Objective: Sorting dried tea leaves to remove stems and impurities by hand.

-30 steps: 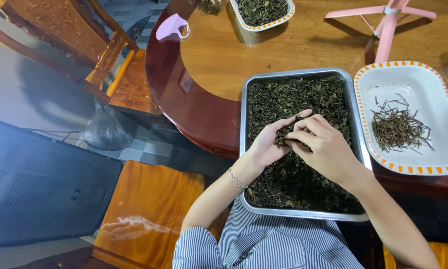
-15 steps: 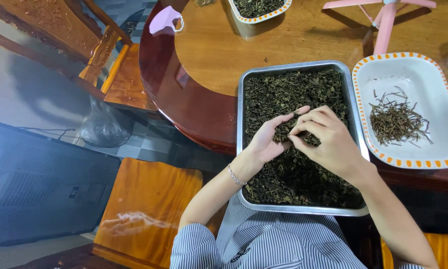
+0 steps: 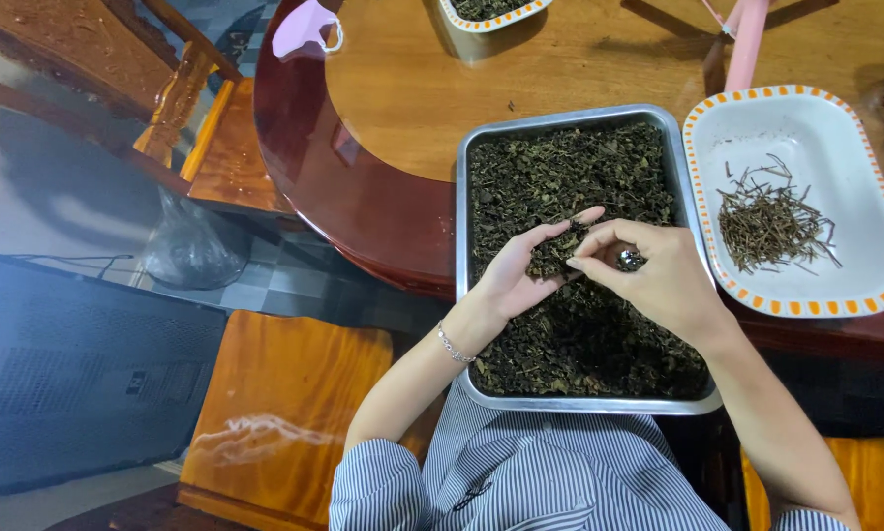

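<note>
A metal tray (image 3: 461, 246) full of dark dried tea leaves (image 3: 570, 167) rests on the edge of a round wooden table (image 3: 599, 59), partly over my lap. My left hand (image 3: 520, 275) is cupped palm-up above the tray and holds a small heap of leaves. My right hand (image 3: 658, 275) sits beside it, its fingertips pinching into that heap. To the right stands a white dish with an orange-dotted rim (image 3: 825, 108), and a loose pile of thin brown stems (image 3: 771, 221) lies in it.
A second orange-rimmed dish of leaves (image 3: 491, 12) stands at the table's far edge. A pink face mask (image 3: 302, 31) lies on the dark table rim, and a pink stand (image 3: 742, 44) rises at the back right. Wooden chairs (image 3: 284, 413) and a plastic bag (image 3: 191, 251) are on the left.
The view has shifted, so everything sits lower in the frame. My two hands stay together over the tray, with the right fingers picking at the leaves in my left palm.
</note>
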